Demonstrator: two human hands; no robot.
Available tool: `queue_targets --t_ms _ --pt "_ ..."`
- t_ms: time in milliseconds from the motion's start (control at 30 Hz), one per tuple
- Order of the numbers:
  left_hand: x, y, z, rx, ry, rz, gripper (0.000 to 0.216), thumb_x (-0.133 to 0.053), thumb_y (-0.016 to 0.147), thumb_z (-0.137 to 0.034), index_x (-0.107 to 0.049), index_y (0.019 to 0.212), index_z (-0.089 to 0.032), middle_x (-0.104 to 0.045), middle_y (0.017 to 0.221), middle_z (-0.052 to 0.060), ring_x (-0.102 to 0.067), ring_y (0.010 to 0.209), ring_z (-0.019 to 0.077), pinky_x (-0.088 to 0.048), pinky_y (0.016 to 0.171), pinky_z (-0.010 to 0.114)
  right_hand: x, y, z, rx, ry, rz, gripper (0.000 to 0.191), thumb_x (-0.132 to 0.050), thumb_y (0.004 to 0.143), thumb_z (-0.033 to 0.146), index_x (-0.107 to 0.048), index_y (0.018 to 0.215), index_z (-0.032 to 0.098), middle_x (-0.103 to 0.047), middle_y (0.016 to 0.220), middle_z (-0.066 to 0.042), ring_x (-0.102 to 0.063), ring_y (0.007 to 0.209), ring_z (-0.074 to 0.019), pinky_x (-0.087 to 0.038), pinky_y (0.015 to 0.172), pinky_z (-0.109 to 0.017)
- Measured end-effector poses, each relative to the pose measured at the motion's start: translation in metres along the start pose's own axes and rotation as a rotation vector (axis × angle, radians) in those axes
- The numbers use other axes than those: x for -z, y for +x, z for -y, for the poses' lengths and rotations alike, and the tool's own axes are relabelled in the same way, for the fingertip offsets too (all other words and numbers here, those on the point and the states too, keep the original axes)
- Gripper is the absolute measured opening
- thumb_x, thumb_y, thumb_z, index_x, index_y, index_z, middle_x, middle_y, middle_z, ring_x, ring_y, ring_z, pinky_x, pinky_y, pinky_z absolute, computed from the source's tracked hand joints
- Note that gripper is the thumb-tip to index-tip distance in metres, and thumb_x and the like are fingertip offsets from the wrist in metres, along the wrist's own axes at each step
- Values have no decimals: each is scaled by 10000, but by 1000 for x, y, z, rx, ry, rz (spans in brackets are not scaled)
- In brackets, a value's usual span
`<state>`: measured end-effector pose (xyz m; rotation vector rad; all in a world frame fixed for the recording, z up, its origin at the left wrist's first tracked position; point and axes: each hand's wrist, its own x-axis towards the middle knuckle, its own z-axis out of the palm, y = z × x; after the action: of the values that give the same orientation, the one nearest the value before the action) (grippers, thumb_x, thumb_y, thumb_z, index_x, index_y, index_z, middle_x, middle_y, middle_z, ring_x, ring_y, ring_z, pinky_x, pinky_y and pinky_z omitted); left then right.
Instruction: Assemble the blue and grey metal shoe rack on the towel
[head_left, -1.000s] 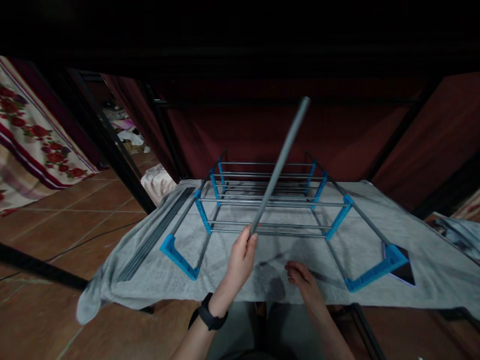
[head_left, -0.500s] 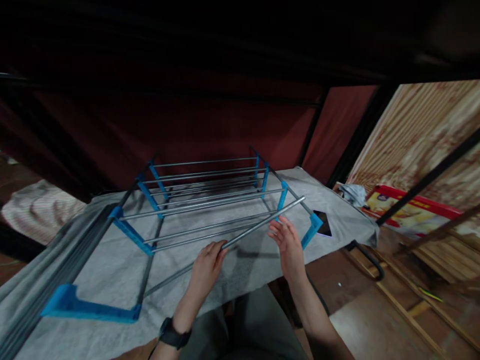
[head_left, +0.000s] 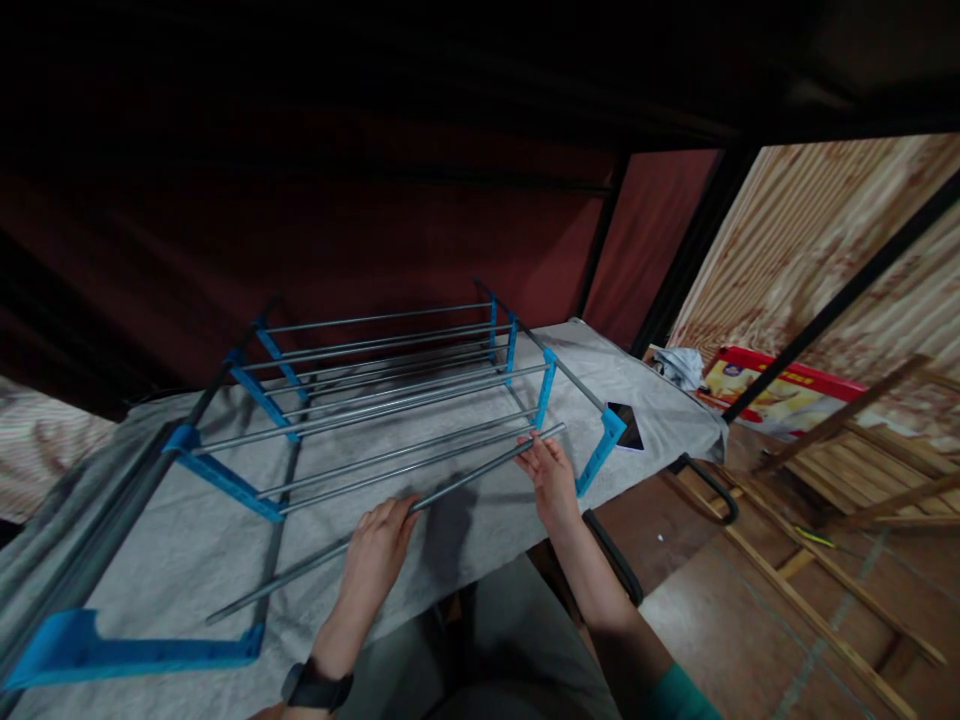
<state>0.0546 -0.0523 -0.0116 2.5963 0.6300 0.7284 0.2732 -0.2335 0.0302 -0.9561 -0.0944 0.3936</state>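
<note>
A loose grey metal tube (head_left: 472, 474) slants across the front of a rack (head_left: 390, 405) built of metal tubes and blue plastic brackets. My left hand (head_left: 377, 540) is closed around the tube near its middle. Close to the tube's right end, my right hand (head_left: 551, 478) pinches it between thumb and fingers. The tube's left end hangs near the blue bracket (head_left: 135, 650) at the front left. Another blue bracket (head_left: 602, 450) stands at the front right, just beyond my right hand.
A grey cloth (head_left: 480, 540) covers the table under the rack. More tubes (head_left: 97, 540) lie along the left side. A dark flat device (head_left: 627, 426) rests at the right. Beyond are a red box (head_left: 780, 390) and wooden frames (head_left: 817, 580) on the floor.
My right hand, open beside the tube before, has closed on it near its right end. The tube's right end has come down and its left end now shows clear of my left hand.
</note>
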Motion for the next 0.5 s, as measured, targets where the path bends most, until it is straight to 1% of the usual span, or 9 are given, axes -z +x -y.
queue_targets --t_ms 133,233,333,400,500 --pt "3 -4 9 1 54 5 364 -442 991 -476 -724 1064 -258 -780 993 106 -727 915 324 -534 829 439 5 8 -7 -34 -1 -7 414 -868 721 553 -663 912 248 -763 891 -2 -714 789 -162 -622 790 -343" --pt "5 -8 17 7 115 8 353 -445 985 -483 -711 1000 -252 -773 957 100 -718 888 318 -535 826 432 13 19 -13 -69 20 -33 447 -832 741 614 -674 915 234 -773 847 -23 -719 757 -176 -624 750 -346" --pt "6 -13 25 31 162 58 323 -454 980 -446 -708 975 -246 -763 947 97 -713 883 313 -538 832 425 21 32 -21 -127 56 -82 441 -770 801 641 -675 884 219 -775 796 -36 -732 748 -186 -625 727 -343" --pt "7 -15 29 63 188 115 299 -458 981 -390 -710 994 -230 -757 973 106 -710 903 309 -535 850 420 28 40 -27 -163 79 -110 405 -715 867 614 -665 871 212 -775 782 -41 -740 741 -186 -626 721 -336" --pt "7 -19 31 121 236 195 277 -465 984 -310 -713 1044 -202 -751 1021 122 -705 955 303 -518 895 413 40 48 -35 -222 92 -164 314 -601 978 500 -650 877 206 -774 772 -39 -744 719 -165 -624 705 -302"
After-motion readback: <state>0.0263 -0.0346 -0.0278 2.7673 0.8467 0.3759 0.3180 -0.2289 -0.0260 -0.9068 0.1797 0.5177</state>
